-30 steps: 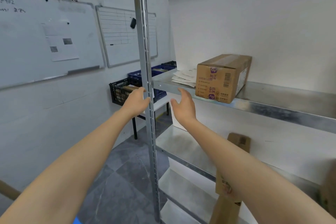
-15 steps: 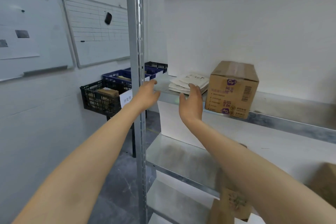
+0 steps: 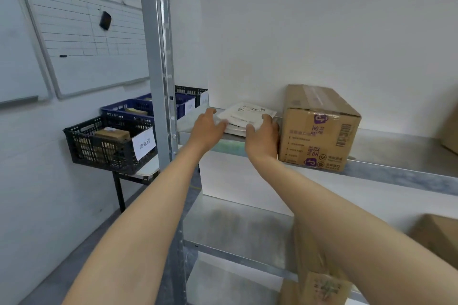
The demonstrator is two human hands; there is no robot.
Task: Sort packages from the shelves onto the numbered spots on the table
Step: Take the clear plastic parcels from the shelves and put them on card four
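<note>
A stack of flat white mailer packages with a barcode label lies on the upper metal shelf, near its left end. My left hand touches the stack's left edge with its fingertips, thumb raised above it. My right hand holds the stack's front right corner, fingers over the top and thumb at the front edge. A brown cardboard box with purple logos stands just right of my right hand.
The shelf's grey upright post stands left of my left arm. Black and blue crates sit on a small table to the left. More cardboard boxes stand on the lower shelves, and another at the far right. Whiteboards hang on the wall.
Both hands have moved forward from the shelf's front edge onto the white packages. The view has come closer to the shelf.
</note>
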